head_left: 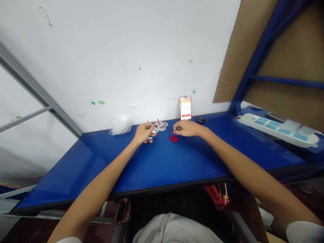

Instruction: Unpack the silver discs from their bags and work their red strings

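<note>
Silver disc is clamped in the left hand's grip above the counter, right hand apparently pinching red cord; judged partway: some far discs appear corded, red pile unused.

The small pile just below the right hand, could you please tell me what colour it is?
The small pile is red, as seen in the head view.

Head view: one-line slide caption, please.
Left hand holds a shiny disc; right hand is near a pile of red cord-like pieces on a blue table.
</note>
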The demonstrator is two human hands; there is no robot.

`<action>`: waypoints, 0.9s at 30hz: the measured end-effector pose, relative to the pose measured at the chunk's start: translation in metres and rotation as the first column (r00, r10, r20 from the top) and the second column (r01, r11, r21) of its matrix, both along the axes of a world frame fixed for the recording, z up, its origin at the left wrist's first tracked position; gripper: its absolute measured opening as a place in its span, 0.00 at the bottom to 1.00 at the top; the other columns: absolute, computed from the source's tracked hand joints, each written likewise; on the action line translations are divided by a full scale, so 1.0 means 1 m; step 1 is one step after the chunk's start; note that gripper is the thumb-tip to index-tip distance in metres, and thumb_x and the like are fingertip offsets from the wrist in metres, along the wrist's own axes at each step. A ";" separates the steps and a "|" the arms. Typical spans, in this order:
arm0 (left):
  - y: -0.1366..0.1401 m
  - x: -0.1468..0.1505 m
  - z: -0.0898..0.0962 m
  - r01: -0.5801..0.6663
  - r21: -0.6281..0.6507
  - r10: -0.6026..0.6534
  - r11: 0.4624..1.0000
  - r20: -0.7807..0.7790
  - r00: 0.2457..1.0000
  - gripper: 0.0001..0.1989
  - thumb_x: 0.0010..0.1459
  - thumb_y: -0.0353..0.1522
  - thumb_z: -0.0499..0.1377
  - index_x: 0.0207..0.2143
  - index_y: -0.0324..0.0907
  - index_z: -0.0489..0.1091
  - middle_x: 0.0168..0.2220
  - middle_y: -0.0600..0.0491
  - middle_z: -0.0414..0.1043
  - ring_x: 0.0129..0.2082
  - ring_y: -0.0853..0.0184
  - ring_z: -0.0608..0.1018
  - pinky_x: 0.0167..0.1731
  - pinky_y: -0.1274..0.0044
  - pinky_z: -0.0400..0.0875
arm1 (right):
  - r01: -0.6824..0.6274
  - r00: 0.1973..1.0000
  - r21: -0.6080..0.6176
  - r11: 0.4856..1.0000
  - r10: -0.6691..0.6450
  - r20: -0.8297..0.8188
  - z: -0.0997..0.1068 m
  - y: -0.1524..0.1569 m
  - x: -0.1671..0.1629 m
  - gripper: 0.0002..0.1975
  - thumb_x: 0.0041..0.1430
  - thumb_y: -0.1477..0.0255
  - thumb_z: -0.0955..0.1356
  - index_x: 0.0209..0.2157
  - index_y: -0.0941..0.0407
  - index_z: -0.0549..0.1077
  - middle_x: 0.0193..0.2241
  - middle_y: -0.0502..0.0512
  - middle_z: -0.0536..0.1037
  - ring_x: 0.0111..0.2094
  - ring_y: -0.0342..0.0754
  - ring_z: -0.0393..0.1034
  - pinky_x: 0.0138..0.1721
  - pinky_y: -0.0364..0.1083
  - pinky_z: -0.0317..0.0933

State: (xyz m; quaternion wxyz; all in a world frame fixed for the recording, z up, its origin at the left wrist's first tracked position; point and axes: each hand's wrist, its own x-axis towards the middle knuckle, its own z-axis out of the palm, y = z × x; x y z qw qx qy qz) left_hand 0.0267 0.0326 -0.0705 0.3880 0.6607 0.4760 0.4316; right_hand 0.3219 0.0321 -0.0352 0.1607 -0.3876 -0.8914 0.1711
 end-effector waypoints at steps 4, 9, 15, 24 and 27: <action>-0.002 0.003 -0.001 0.021 0.028 -0.018 0.999 -0.085 0.996 0.16 0.63 0.44 0.66 0.35 0.40 0.77 0.30 0.47 0.82 0.28 0.60 0.86 0.29 0.74 0.82 | -0.012 0.997 -0.066 0.998 0.018 0.077 -0.007 0.004 0.002 0.06 0.61 0.66 0.72 0.34 0.52 0.82 0.31 0.51 0.83 0.27 0.47 0.70 0.29 0.45 0.54; -0.007 0.007 0.003 0.030 0.040 -0.025 0.999 -0.130 0.991 0.14 0.64 0.43 0.65 0.35 0.41 0.76 0.29 0.48 0.83 0.28 0.59 0.87 0.31 0.74 0.82 | -0.015 1.000 -0.068 0.998 0.017 0.026 -0.006 0.004 0.001 0.07 0.57 0.70 0.73 0.39 0.51 0.83 0.32 0.52 0.84 0.28 0.48 0.73 0.30 0.45 0.57; -0.007 0.007 0.004 0.037 0.064 -0.026 0.997 -0.159 0.987 0.13 0.65 0.42 0.64 0.35 0.42 0.77 0.29 0.48 0.83 0.28 0.59 0.86 0.30 0.74 0.81 | -0.082 0.997 -0.112 0.990 0.082 -0.006 -0.010 0.006 0.000 0.07 0.60 0.71 0.71 0.39 0.54 0.83 0.32 0.53 0.84 0.30 0.47 0.75 0.32 0.44 0.61; -0.008 0.007 0.005 0.026 0.057 -0.016 0.998 -0.170 0.985 0.12 0.66 0.40 0.62 0.35 0.40 0.76 0.31 0.48 0.83 0.29 0.61 0.87 0.29 0.77 0.79 | -0.125 0.987 -0.041 0.991 0.120 -0.107 -0.015 0.012 -0.001 0.09 0.65 0.67 0.71 0.42 0.54 0.84 0.38 0.55 0.85 0.35 0.49 0.76 0.35 0.44 0.64; -0.009 0.007 0.006 0.025 0.054 -0.014 0.998 -0.189 0.982 0.11 0.66 0.39 0.62 0.35 0.40 0.76 0.30 0.49 0.83 0.28 0.61 0.87 0.29 0.77 0.79 | -0.199 0.979 -0.018 0.980 0.198 -0.055 -0.018 0.014 -0.003 0.10 0.67 0.68 0.70 0.42 0.54 0.85 0.41 0.56 0.84 0.37 0.49 0.76 0.38 0.45 0.64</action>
